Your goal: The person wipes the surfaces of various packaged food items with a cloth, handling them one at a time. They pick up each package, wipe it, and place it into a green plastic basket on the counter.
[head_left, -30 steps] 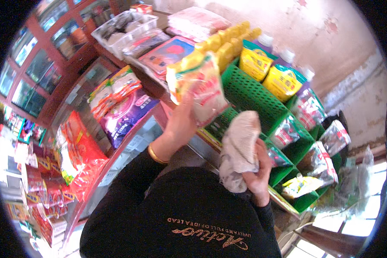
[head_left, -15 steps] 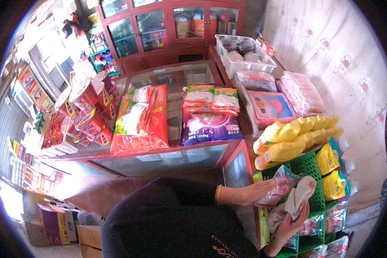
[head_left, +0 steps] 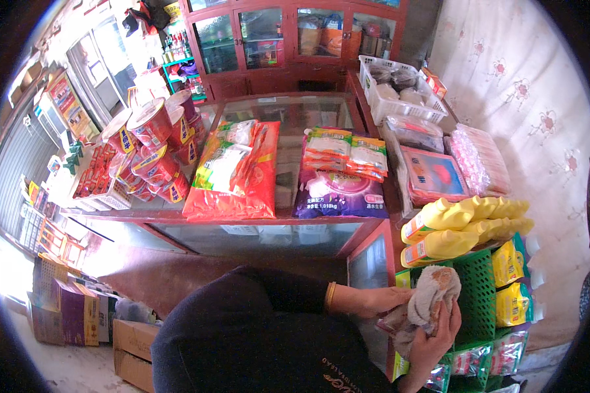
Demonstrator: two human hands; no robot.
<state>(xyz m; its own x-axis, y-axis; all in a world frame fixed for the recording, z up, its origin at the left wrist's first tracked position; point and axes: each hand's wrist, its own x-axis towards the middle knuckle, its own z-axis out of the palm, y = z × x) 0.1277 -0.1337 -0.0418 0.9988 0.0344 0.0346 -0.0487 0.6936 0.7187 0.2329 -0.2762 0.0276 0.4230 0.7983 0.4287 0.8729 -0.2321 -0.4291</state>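
Head view, looking down: a person's right hand [head_left: 442, 333] is gripping a crumpled, stained whitish rag [head_left: 432, 295], fingers curling around its side. The left hand [head_left: 387, 301], wearing a gold bangle [head_left: 332, 297], is pinching a clear plastic packet [head_left: 391, 322], its fingertips disappearing behind the rag. Rag and packet are touching, hovering by the left edge of a green perforated basket [head_left: 482, 291]. Yellow bottles [head_left: 439, 245] are lying in rows just beyond it. Farther left, a purple bag [head_left: 337, 202] and a red bag [head_left: 233, 209] are resting on a glass-topped counter [head_left: 288, 111]
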